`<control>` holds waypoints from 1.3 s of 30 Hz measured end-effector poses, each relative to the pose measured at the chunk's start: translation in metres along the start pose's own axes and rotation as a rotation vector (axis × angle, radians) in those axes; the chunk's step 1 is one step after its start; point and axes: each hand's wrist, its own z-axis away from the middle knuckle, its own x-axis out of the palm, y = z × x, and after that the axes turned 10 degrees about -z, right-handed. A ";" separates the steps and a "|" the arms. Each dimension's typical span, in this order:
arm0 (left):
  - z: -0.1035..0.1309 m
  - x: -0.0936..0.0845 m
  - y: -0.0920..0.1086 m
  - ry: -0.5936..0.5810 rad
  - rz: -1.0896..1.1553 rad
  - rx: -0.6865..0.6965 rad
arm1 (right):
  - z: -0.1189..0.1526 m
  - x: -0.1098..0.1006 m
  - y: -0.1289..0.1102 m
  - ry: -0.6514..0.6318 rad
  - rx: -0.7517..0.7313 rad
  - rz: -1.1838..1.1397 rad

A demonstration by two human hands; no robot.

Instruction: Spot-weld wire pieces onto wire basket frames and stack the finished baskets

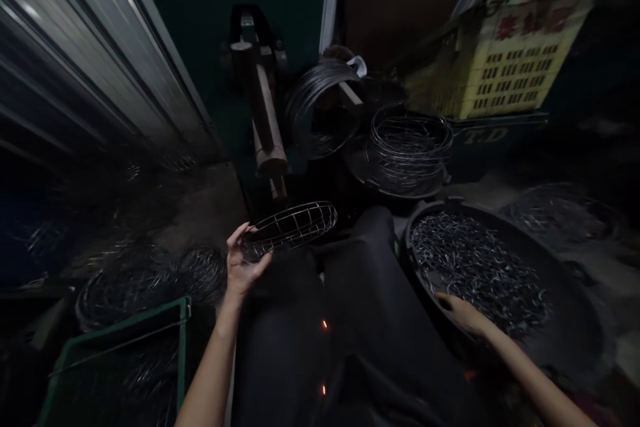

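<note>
My left hand (243,263) grips the left rim of a round, shallow wire basket (295,225), thumb on the near side and fingers on the far side. The basket is tilted above my lap, close to the lower end of a machine arm (267,120). At the near left edge of a wide black pan (565,307) is my right hand (460,313), its fingers curled together by the rim. Many short bent wire pieces (475,267) lie in the pan. Whether a piece is between those fingers is too dark to make out.
Wire coils hang (325,80) by the machine, and wire rings (410,147) are stacked behind the pan. A yellow crate (515,60) stands back right. A green crate (185,347) and wire rings (125,287) lie left. Two orange sparks (325,324) show over my dark apron (280,340).
</note>
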 end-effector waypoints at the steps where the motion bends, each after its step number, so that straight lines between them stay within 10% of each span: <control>1: 0.006 -0.001 0.004 -0.011 0.024 -0.009 | 0.004 0.003 0.003 -0.029 -0.022 -0.033; 10: 0.032 0.007 0.035 -0.209 -0.039 -0.132 | 0.020 -0.005 -0.004 0.449 0.201 -0.023; 15: 0.018 0.008 0.051 -0.139 -0.150 0.002 | 0.039 -0.004 -0.075 0.706 -0.038 -0.383; 23: -0.002 0.003 0.064 -0.122 -0.252 0.091 | 0.041 0.051 -0.189 0.190 -0.673 -0.356; 30: -0.008 0.001 0.065 -0.200 -0.366 0.158 | 0.031 0.045 -0.284 -0.166 -0.980 -0.258; 39: -0.007 -0.006 0.067 -0.218 -0.361 0.127 | 0.006 0.063 -0.312 0.207 -1.534 0.552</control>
